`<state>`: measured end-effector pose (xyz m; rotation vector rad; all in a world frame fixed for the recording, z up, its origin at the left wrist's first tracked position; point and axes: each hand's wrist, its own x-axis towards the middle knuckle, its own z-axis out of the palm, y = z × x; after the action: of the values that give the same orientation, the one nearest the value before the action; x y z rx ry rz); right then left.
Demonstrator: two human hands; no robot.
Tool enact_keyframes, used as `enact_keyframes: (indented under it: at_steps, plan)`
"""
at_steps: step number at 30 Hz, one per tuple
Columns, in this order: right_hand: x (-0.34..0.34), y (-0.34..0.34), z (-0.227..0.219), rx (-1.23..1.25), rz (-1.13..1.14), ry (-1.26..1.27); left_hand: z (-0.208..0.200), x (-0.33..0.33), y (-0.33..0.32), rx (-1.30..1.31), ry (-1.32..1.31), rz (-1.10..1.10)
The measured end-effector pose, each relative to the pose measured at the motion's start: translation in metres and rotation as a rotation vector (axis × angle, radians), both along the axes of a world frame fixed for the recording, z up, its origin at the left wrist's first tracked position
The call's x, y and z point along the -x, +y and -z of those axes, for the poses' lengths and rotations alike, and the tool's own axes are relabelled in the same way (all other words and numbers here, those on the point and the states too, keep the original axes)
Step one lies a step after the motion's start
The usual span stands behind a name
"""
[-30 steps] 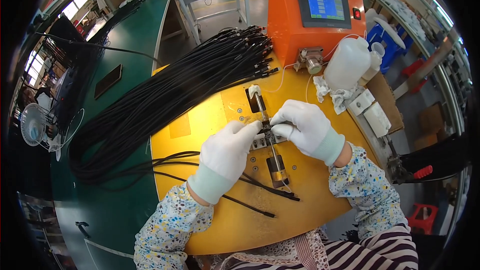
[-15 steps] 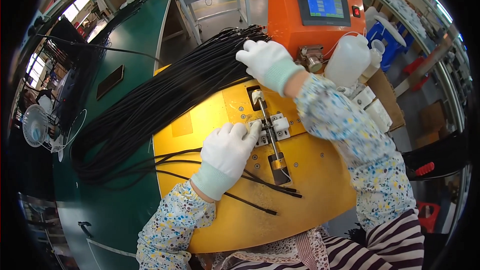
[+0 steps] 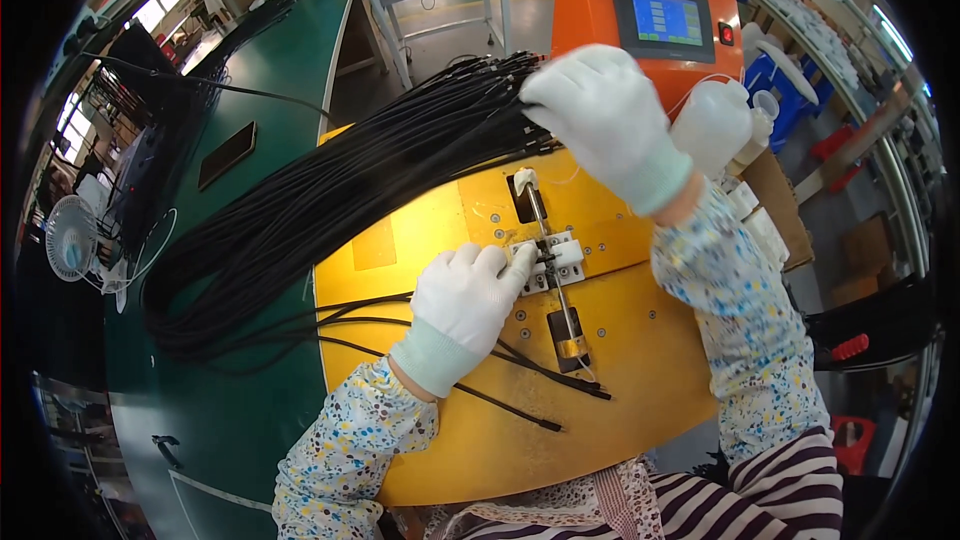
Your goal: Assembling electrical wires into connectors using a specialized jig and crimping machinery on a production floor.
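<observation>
Right hand (image 3: 603,122) is near cables (image 3: 400,165) and 1 white bottle (image 3: 713,132).

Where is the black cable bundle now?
In the head view, the bundle spans from the green table at left to the right hand, near the orange machine.

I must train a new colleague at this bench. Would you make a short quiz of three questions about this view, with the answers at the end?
1. True or false: the phone lies on the green table.
2. Choose one. The right hand is nearest to:
A) the fan
B) the ends of the black cables
C) the red stool
3. Which hand is at the white fixture on the yellow plate?

Key:
1. True.
2. B.
3. The left hand.
</observation>
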<state>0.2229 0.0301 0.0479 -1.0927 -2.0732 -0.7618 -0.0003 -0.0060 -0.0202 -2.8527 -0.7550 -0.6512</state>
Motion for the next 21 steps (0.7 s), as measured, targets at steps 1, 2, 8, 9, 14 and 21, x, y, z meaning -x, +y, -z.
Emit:
enact_keyframes:
  at_steps: [1, 2, 8, 9, 14, 21]
  plan:
    - [-0.003, -0.013, 0.002, 0.008, 0.016, 0.005, 0.0, 0.002, 0.002, 0.002, 0.007, 0.003]
    - [-0.007, -0.027, 0.002, 0.015, 0.036, 0.006, 0.0, 0.002, 0.002, 0.003, 0.011, 0.01]
    - [-0.026, -0.089, 0.02, 0.126, 0.179, 0.067, 0.0, 0.001, 0.009, 0.062, -0.007, -0.045]
    - [-0.028, -0.091, 0.024, 0.154, 0.207, 0.088, 0.0, 0.0, 0.01, 0.107, -0.03, -0.064]
    - [-0.028, -0.093, 0.033, 0.246, 0.291, 0.173, 0.004, 0.006, 0.01, 0.093, 0.004, -0.063]
    - [0.028, -0.11, 0.045, 0.619, -0.104, 0.385, -0.088, -0.003, -0.031, 0.255, -0.059, 0.243]
